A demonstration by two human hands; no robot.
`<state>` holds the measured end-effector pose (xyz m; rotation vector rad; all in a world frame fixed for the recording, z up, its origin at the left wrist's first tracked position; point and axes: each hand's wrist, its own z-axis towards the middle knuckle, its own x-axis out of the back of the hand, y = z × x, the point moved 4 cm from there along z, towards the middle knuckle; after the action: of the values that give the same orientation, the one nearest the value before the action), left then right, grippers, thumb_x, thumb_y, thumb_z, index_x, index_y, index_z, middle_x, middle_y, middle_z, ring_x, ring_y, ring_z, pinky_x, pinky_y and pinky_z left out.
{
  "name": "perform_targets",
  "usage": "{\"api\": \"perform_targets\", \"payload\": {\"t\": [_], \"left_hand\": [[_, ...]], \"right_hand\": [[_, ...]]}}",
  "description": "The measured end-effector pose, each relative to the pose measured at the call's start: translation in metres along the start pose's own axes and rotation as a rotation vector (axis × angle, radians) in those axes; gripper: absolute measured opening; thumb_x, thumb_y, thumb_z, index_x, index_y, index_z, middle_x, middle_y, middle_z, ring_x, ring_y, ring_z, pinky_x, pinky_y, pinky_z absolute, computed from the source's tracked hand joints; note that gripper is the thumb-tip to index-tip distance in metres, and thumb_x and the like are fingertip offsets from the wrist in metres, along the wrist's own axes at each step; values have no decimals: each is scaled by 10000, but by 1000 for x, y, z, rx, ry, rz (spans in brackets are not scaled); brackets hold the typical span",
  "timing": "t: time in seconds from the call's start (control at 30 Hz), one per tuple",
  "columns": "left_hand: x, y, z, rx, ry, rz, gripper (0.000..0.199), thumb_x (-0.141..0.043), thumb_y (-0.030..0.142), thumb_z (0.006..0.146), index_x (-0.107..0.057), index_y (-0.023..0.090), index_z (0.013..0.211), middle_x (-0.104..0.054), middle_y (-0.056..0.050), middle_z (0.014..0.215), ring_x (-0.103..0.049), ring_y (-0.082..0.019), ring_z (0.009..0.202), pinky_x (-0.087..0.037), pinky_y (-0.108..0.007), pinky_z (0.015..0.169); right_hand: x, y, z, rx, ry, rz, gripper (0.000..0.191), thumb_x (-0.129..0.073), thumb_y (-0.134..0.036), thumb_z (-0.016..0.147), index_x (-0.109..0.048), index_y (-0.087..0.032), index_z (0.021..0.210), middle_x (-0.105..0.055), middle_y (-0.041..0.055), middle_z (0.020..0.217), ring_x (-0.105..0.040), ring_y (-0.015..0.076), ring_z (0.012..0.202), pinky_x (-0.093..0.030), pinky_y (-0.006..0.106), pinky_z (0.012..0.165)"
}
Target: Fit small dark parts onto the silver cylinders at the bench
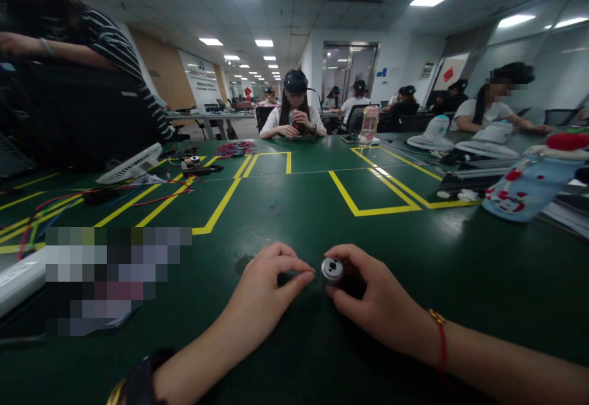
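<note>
My right hand (375,291) curves its thumb and fingers around a small metal cylinder (332,267) that looks like a motor. The cylinder stands upright, its round silver end face with dark holes turned up. Just left of it, my left hand (273,279) is closed in a pinch, thumb and index finger almost meeting near the cylinder's edge. Whatever may be between those fingertips is too small to make out. Both hands are low over the green table (276,208).
At left lie a blurred-out item (115,276), a white power strip (21,279), wires (161,198) and a white fan (131,164). A blue cup (529,187) and more fans (488,141) stand at right. A person (294,110) sits opposite; another (105,49) stands at left.
</note>
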<state>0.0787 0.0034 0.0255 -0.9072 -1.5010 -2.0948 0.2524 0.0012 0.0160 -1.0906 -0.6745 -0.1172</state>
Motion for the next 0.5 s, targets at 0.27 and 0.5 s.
{"api": "perform_targets", "payload": {"t": [0.27,0.5], "left_hand": [[-10,-9,0,-9,-69,41,188,-570,362,815,-708,313,933,-622,-11,894,-557,-192,880,-422,-333,793],[26,-44,8,168,145,-27,316,-469,448,843,-696,239,909,-665,-34,921,-593,-207,853,-437,-327,748]], "right_hand": [[2,0,1,-20,14,-41,328,-547,-210,776,-466,-241,1092,-584,-3,1025,-571,93,895,-479,229,805],[119,52,23,-338,438,-622,381,-620,-398,672,-486,-179,955,-583,66,899,-569,172,745,-470,301,634]]}}
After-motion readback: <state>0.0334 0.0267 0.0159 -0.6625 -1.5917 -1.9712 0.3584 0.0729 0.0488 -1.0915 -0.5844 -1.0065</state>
